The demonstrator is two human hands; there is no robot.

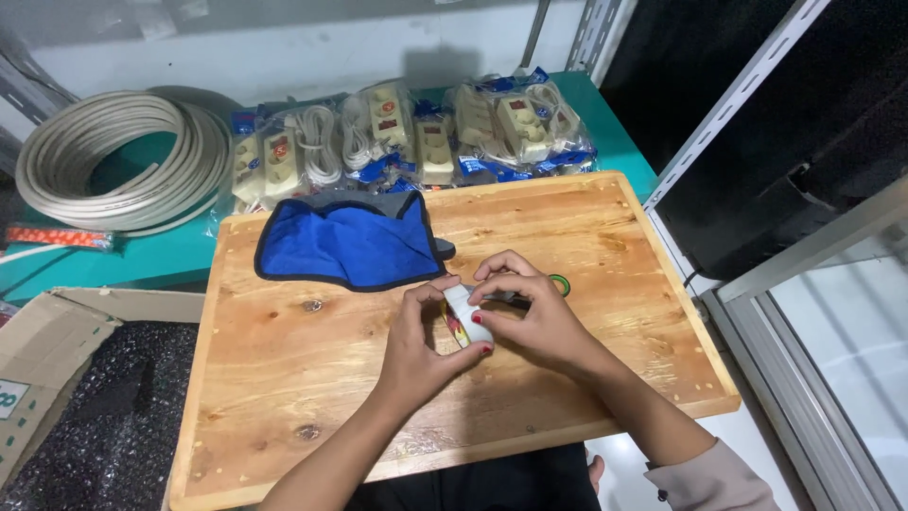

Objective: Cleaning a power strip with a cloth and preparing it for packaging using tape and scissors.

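Gripping one small white plug, the left hand and right hand close their fingers around it above the wooden board. A blue cloth lies just far-left.

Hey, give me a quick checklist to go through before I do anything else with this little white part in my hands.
1. Grip on the white part: left hand and right hand both hold it. Ok.
2. Part over the wooden board, not past its edge: ok.
3. Blue cloth apart from the hands: ok.
4. Green ring lies on the board just beyond the right hand; it could get nudged. Not ok.
5. Bagged power strips off the board, behind it: ok.
6. Underside of the part, hidden by the fingers: cannot tell.
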